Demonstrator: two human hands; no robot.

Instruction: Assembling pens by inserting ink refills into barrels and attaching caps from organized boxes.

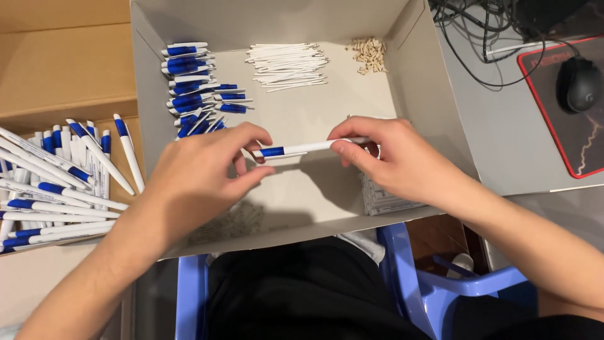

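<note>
White plastic with a blue grip band, the pen (302, 148) sits level between my two hands over the middle of the shallow grey tray (423, 82). My left hand (200, 171) pinches its blue end between thumb and fingers; my right hand (391, 158) closes finger and thumb on the white barrel end. I judge it light, stiff and somewhat slick, best held at both ends as now. Toward the tray's far wall lie a heap of blue-and-white pen halves (192, 82), a bundle of thin white refills (288, 64) and a small pile of tan bits (369, 54). Left of the tray, finished pens (56, 182) fill a brown cardboard box (63, 63). Right of the tray, a black mouse (579, 83) rests on a red-edged mat (569, 119).
</note>
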